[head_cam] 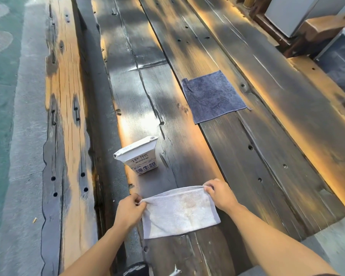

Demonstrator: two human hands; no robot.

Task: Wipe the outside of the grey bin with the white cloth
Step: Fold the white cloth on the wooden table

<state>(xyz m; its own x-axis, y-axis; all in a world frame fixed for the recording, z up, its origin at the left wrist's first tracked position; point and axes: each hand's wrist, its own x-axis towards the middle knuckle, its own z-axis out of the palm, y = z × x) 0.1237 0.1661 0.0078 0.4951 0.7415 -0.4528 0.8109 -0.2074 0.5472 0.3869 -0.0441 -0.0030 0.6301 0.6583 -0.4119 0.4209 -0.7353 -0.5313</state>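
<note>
A white cloth (179,213) with a faint brownish stain lies spread on the dark wooden table (247,156), near its front edge. My left hand (130,209) pinches the cloth's far left corner. The far right corner is pinched by my right hand (219,193), so the far edge is stretched between the two hands. A grey box-like container (341,58), possibly the bin, sits beyond the table at the far right, partly cut off by the frame edge and well away from both hands.
A white milk carton (140,156) stands just beyond the cloth, to the left. Farther back on the right, a grey-blue cloth (213,96) lies flat. A wooden bench plank (68,116) runs along the left, with pavement beside it.
</note>
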